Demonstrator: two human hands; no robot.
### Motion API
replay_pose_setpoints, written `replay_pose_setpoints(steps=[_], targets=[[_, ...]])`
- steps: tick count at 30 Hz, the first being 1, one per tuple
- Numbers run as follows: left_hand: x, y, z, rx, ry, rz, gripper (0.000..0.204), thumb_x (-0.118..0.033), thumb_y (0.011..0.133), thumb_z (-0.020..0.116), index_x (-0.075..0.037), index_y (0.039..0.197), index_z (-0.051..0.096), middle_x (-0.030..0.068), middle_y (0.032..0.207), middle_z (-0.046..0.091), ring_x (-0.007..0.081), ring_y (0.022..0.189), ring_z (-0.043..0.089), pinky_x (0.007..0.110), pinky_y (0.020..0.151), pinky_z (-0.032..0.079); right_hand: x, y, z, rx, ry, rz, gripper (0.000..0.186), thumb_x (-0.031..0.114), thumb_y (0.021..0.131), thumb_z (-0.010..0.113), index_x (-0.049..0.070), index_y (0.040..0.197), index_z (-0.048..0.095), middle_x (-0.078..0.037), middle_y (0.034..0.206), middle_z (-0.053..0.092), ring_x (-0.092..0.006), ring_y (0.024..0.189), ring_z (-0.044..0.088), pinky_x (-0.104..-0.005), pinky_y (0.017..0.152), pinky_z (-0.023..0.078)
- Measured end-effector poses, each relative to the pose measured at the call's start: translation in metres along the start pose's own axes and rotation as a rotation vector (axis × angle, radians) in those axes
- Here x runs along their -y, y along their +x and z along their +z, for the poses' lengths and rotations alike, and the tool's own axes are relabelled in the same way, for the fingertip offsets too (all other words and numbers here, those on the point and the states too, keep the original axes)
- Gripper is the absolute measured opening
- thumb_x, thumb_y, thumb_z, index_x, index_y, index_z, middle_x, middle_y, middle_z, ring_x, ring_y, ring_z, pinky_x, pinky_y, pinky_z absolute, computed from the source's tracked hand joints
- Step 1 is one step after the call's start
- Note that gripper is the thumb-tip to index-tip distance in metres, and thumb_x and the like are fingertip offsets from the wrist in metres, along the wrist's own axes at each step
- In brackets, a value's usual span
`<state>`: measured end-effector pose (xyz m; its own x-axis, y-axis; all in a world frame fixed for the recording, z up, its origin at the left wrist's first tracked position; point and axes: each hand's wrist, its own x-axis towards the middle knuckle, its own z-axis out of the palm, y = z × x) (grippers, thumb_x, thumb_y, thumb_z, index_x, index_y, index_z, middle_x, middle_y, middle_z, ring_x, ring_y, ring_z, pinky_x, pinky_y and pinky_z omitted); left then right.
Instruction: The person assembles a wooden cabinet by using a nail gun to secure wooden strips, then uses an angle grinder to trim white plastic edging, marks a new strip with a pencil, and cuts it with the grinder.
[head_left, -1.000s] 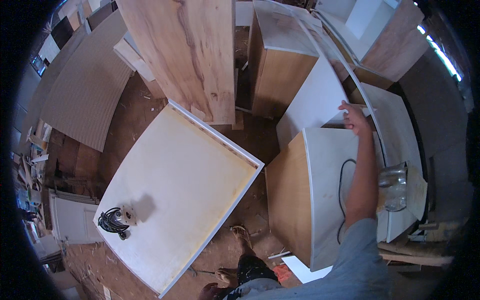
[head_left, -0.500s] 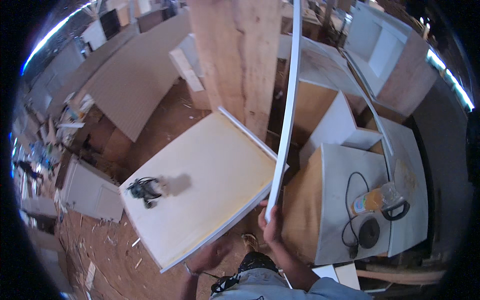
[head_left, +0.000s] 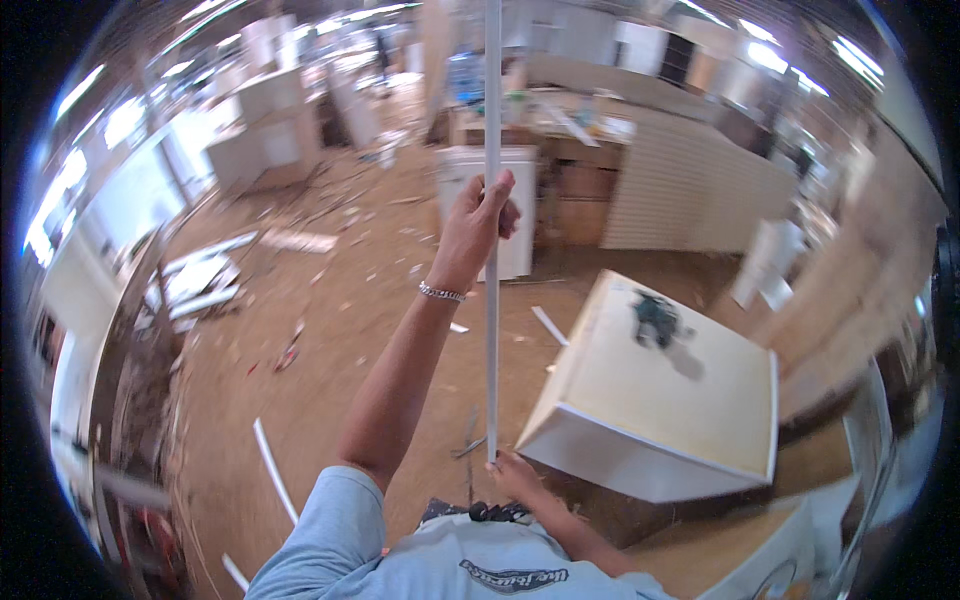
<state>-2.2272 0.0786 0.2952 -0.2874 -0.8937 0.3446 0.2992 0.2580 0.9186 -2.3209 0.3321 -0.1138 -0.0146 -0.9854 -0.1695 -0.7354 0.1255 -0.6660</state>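
A long, narrow white strip [head_left: 492,330] runs straight out in front of me, its near end close to my waist. My left hand [head_left: 483,215], a chain bracelet on the wrist, is closed around the strip farther along with the arm stretched out. Down at the near end, my right hand [head_left: 512,474] grips the strip too. Right of the strip stands a cream-topped box-like cabinet [head_left: 640,420] with white edging along its sides. A dark green tool with a bundled cord [head_left: 655,318] lies on its top.
Wood scraps and offcuts litter the brown dirt floor [head_left: 380,350]. A white panelled door [head_left: 515,215] leans ahead, beside a cluttered workbench [head_left: 575,130]. Stacked white boards [head_left: 205,275] lie at the left. A wooden post [head_left: 840,290] stands at the right.
My view has swung left, so the cabinet now sits at the right. My left hand has moved from near the cabinet edge onto the strip, far forward; my right hand still holds its near end.
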Motion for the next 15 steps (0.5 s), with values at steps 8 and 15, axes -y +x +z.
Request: replay_pose_setpoints(steps=[8,15], targets=[[0.122,-0.234,-0.378,-0.673,0.548,-0.261,0.05,-0.046,0.101,0.064,-0.003,0.074,0.063,-0.0013,0.06,0.049,0.0087,0.059,0.047,0.032,0.053,0.039,0.348,0.193,-0.018,0.068,0.326,-0.568,0.048,0.027,0.098,0.065,0.003,0.138,0.053,-0.021,0.124,0.067,-0.0327,0.114,0.066,-0.0435,0.096,0.054],[0.162,-0.378,-0.541,-0.928,0.785,-0.456,0.028,-0.027,0.103,0.063,0.0,0.1,0.069,0.0092,0.066,0.057,0.014,0.065,0.052,0.033,0.06,0.045,0.641,0.283,0.067,0.555,0.918,-0.99,0.067,0.035,0.103,0.063,0.007,0.156,0.033,-0.023,0.131,0.063,-0.03,0.113,0.067,-0.0399,0.092,0.055]])
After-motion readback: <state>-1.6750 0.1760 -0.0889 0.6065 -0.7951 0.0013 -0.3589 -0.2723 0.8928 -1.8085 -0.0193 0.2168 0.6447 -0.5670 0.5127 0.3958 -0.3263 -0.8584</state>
